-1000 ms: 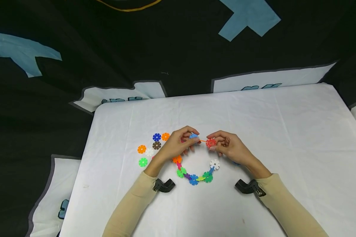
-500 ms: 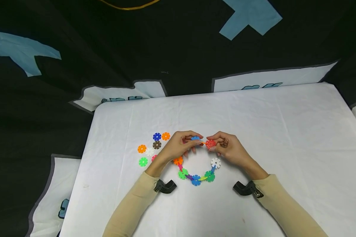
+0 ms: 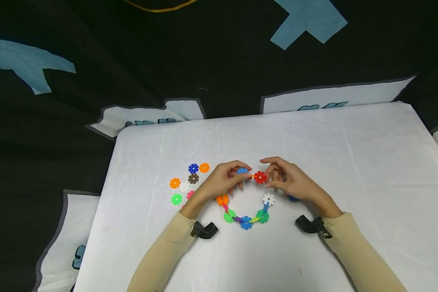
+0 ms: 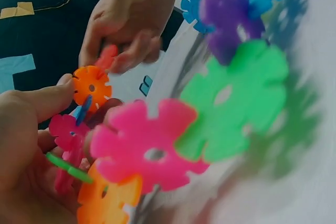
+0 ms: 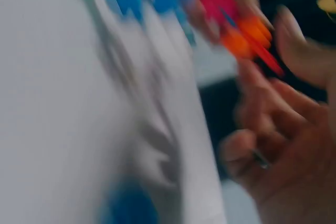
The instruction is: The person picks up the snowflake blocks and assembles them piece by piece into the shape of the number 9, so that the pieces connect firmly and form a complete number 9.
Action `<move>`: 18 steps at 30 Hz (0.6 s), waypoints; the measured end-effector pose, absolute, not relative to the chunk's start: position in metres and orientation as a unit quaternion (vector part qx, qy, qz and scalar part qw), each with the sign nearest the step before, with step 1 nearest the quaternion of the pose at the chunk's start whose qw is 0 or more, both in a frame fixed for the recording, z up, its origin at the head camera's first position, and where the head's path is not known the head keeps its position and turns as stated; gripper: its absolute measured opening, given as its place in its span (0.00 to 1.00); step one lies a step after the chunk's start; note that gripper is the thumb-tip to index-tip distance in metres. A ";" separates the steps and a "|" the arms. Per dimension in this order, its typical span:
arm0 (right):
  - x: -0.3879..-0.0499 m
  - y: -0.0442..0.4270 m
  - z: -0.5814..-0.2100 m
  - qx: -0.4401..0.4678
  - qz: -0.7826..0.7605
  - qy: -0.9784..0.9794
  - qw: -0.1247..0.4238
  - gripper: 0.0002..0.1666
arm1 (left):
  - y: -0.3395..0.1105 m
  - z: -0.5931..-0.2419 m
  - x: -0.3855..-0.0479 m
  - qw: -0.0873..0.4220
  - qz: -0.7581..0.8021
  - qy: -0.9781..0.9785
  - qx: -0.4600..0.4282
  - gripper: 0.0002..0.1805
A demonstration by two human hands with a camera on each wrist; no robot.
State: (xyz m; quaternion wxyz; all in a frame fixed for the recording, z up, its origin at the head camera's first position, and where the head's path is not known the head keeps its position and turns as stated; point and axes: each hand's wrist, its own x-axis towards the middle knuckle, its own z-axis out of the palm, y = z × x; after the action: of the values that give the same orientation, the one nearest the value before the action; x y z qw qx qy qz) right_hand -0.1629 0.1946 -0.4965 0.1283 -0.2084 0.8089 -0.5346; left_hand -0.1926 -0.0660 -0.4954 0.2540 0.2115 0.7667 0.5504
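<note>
A curved chain of notched plastic discs hangs from my left hand (image 3: 224, 178), which pinches it near a light blue disc (image 3: 242, 170) and an orange one seen edge-on. At that end of the chain is a red disc (image 3: 260, 177). Just right of the red disc, my right hand (image 3: 290, 180) has its thumb and fingers apart and holds nothing. The chain curves round through an orange disc (image 3: 222, 199), a green disc (image 3: 229, 216) and a blue disc (image 3: 246, 223) to a white disc (image 3: 268, 199). In the left wrist view, pink and green discs (image 4: 231, 100) are close up.
Loose discs lie left of my left hand, among them dark blue (image 3: 193, 168), orange (image 3: 174, 183), brown (image 3: 193, 179) and light green (image 3: 177, 199). A dark blue disc (image 3: 293, 198) lies partly under my right hand. White cloth (image 3: 131, 227) covers the table.
My right hand has let go of the red disc and moved a little right, its fingers spreading. My left hand and the chain have shifted slightly right.
</note>
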 end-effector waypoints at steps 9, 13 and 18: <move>-0.148 0.265 -0.512 -0.250 -0.404 0.865 0.164 0.33 | -0.068 -0.499 -0.195 0.255 0.538 0.772 0.224 0.19; -0.143 0.270 -0.516 -0.269 -0.385 0.872 0.142 0.27 | -0.069 -0.498 -0.198 0.257 0.543 0.769 0.218 0.18; -0.145 0.264 -0.519 -0.264 -0.368 0.881 0.139 0.20 | -0.072 -0.500 -0.198 0.261 0.546 0.768 0.209 0.18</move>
State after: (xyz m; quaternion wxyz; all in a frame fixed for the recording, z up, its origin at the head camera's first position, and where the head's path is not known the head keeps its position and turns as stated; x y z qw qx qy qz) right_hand -0.1453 0.2638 -0.5188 0.1386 -0.2636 0.8807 -0.3684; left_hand -0.1981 -0.0718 -0.5000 0.2615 0.2089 0.7678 0.5464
